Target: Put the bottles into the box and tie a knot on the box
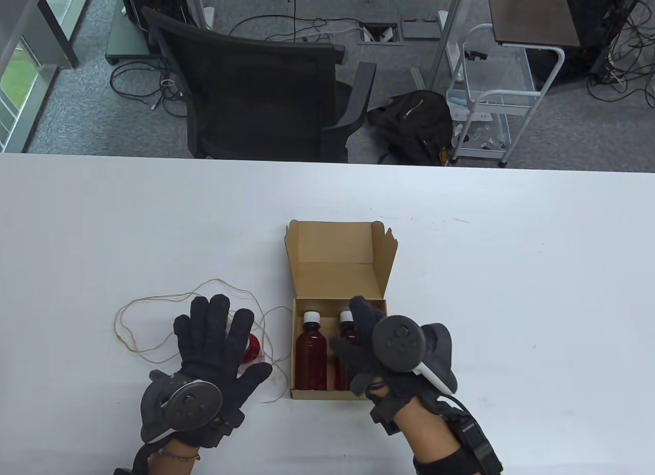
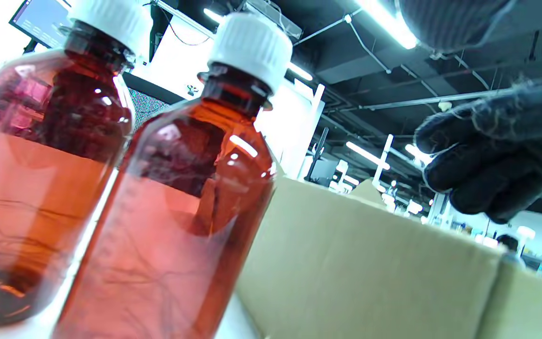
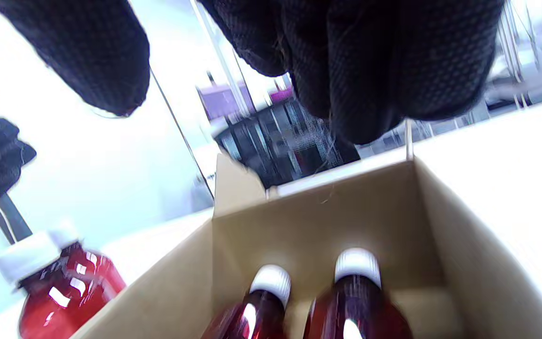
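Observation:
An open cardboard box (image 1: 332,275) sits mid-table, its lid standing up at the back. Two amber bottles with white caps, the left one (image 1: 310,352) and the right one (image 1: 346,332), lie side by side inside it. My right hand (image 1: 358,331) hovers over the right bottle, fingers (image 3: 370,70) hanging loose and holding nothing. Left of the box, my left hand (image 1: 225,337) is spread flat above two more standing bottles (image 2: 40,165) (image 2: 172,212); only a red patch (image 1: 252,348) shows beneath it from above. A thin tan string (image 1: 153,301) lies looped on the table around that hand.
The white table (image 1: 511,290) stretches wide on both sides. Beyond its far edge stand a black office chair (image 1: 256,86), a backpack (image 1: 414,122) and a white cart (image 1: 496,101) on the floor.

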`<control>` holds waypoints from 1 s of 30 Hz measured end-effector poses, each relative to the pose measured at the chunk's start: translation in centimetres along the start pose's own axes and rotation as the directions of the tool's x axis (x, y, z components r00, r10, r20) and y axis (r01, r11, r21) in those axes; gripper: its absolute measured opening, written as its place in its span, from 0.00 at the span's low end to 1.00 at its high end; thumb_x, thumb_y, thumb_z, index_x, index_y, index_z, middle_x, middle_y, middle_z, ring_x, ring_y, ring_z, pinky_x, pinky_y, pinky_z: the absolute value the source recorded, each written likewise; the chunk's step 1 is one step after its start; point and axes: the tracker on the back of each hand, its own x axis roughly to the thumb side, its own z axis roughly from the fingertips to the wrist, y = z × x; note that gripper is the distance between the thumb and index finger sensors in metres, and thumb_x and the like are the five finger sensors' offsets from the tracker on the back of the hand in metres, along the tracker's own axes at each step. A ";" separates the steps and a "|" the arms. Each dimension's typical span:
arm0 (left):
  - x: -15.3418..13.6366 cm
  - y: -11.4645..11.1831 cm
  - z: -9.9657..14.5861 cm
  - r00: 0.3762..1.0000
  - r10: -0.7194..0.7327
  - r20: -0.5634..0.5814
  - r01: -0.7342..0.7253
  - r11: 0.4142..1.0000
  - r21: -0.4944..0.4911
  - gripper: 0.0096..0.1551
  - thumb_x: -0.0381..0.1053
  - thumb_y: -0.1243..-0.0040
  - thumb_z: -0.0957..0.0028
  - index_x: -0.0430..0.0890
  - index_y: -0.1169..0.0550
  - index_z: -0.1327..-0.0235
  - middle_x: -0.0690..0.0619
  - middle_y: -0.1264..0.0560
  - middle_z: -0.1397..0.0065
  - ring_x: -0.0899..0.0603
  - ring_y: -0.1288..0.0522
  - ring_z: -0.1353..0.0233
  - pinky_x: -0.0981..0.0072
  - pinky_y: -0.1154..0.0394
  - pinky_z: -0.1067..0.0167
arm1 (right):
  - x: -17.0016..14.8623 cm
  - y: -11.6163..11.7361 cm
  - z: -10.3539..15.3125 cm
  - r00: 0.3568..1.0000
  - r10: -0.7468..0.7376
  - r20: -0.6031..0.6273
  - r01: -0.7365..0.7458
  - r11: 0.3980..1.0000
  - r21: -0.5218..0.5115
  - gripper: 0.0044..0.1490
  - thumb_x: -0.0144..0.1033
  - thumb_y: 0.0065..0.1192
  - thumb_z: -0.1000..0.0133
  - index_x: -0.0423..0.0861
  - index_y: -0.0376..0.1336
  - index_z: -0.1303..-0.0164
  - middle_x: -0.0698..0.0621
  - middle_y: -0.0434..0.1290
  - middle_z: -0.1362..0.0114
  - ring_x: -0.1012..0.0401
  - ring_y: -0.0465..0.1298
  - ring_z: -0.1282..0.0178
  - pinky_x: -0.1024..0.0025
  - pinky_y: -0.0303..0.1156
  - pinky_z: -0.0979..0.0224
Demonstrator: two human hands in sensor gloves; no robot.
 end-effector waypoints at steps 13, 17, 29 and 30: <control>-2.6 2.2 0.7 0.928 0.371 0.038 -0.370 0.906 0.206 0.59 0.73 0.45 0.46 0.52 0.57 0.12 0.38 0.50 0.07 0.25 0.51 0.13 0.36 0.49 0.23 | -8.9 2.8 4.7 0.978 -0.008 0.207 0.033 0.992 -0.119 0.58 0.64 0.59 0.47 0.50 0.40 0.15 0.38 0.33 0.14 0.35 0.27 0.21 0.27 0.27 0.30; -3.4 2.0 0.8 0.855 0.513 0.079 -0.517 0.828 0.216 0.59 0.73 0.44 0.47 0.51 0.54 0.11 0.37 0.45 0.08 0.25 0.44 0.14 0.36 0.44 0.23 | -10.3 3.4 4.8 0.976 -0.058 0.211 0.078 0.993 -0.089 0.57 0.64 0.56 0.47 0.50 0.40 0.15 0.38 0.33 0.14 0.36 0.28 0.21 0.28 0.27 0.30; -4.0 0.4 0.6 0.802 0.597 0.003 -0.590 0.793 0.151 0.60 0.70 0.36 0.48 0.46 0.48 0.11 0.34 0.37 0.13 0.25 0.32 0.20 0.36 0.35 0.27 | -11.0 4.2 5.0 0.980 -0.137 0.146 0.142 0.989 -0.030 0.56 0.63 0.55 0.46 0.48 0.41 0.15 0.36 0.33 0.14 0.35 0.29 0.22 0.29 0.28 0.30; -4.1 0.4 0.5 0.821 0.570 -0.008 -0.563 0.813 0.153 0.60 0.70 0.37 0.48 0.46 0.48 0.11 0.35 0.36 0.13 0.25 0.32 0.20 0.36 0.35 0.26 | -11.1 4.2 5.0 0.979 -0.143 0.145 0.150 0.988 -0.038 0.56 0.63 0.55 0.46 0.48 0.41 0.15 0.36 0.34 0.14 0.35 0.29 0.21 0.29 0.28 0.30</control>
